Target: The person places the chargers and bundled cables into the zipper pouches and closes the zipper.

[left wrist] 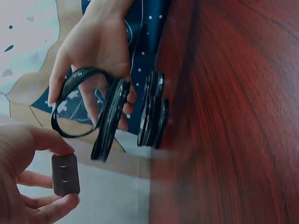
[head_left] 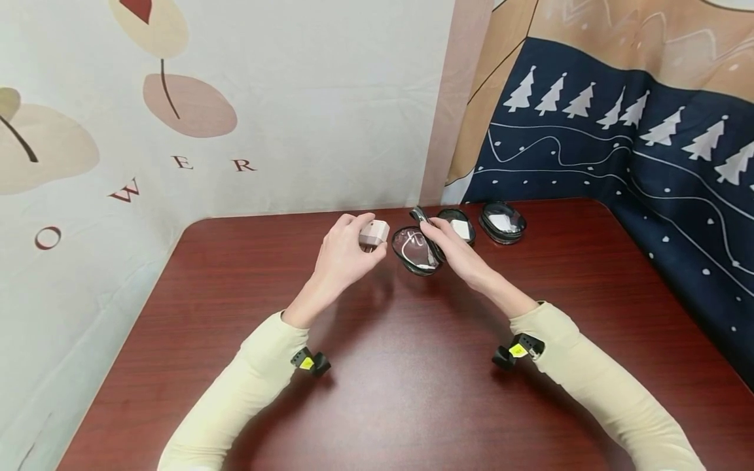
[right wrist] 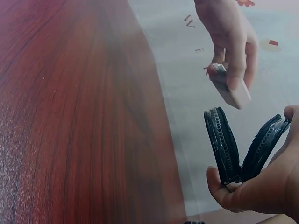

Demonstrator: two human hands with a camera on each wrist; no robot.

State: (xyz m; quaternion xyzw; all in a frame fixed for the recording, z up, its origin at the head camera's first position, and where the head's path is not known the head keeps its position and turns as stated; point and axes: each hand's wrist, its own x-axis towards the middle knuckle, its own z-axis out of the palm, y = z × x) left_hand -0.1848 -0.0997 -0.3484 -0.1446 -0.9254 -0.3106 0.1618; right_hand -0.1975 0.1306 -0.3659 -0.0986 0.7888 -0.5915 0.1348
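My left hand point(head_left: 340, 254) pinches a white power adapter point(head_left: 374, 233) between thumb and fingers. Two metal prongs stick out of the adapter point(left wrist: 65, 174) in the left wrist view. Just to the right, my right hand point(head_left: 458, 254) grips a round clear zip case point(head_left: 414, 247) with black trim. Its two halves stand apart in a V, hinged low, with the zip teeth point(right wrist: 222, 142) showing in the right wrist view. Something thin and white shows through the clear side; whether it is a cable I cannot tell. A gap separates adapter and case, both held above the table.
Two more round black-trimmed cases lie near the back edge: one point(head_left: 461, 226) partly behind my right hand, another point(head_left: 502, 222) farther right. Something white shows in both. A dark red wooden table point(head_left: 400, 392) spans the front, with printed cloths point(head_left: 330, 104) hanging behind and right.
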